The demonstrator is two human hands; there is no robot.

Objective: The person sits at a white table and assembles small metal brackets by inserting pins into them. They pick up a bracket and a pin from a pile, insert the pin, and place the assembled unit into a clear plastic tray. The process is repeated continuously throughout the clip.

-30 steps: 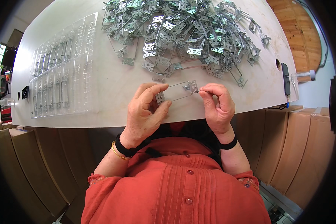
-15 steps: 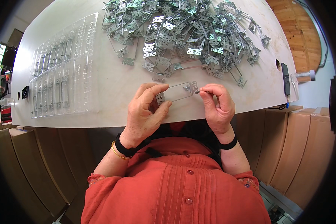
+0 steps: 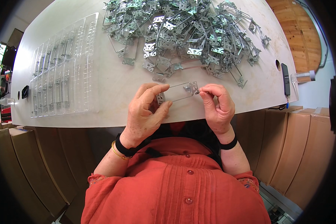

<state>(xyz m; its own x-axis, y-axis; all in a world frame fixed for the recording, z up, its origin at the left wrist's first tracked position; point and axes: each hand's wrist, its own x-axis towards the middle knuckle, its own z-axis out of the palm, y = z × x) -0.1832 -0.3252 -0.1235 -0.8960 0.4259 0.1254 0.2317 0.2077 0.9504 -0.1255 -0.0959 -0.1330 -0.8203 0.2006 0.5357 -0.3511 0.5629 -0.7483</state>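
Note:
Near the table's front edge, between my two hands, is a small metal frame [image 3: 190,88] of two parallel wires joined by punched end plates. Thumb and fingers of my left hand [image 3: 145,108] are closed around its left end plate, which they partly hide. At the opposite plate, the thumb and forefinger of my right hand [image 3: 218,106] pinch together at the outer edge; the exact contact is hard to see. Just beyond the hands lies a large tangled heap of similar metal frames [image 3: 190,33].
A clear plastic tray [image 3: 89,74] with slots, several holding metal parts, lies on the left of the white table [image 3: 114,93]. At the right edge are a dark phone-like device [image 3: 285,79] and a clear tube [image 3: 303,77]. Cardboard boxes [image 3: 293,149] stand below on both sides.
My right fingertips have shifted very slightly at the frame's right end. My left hand and the frame stay almost still.

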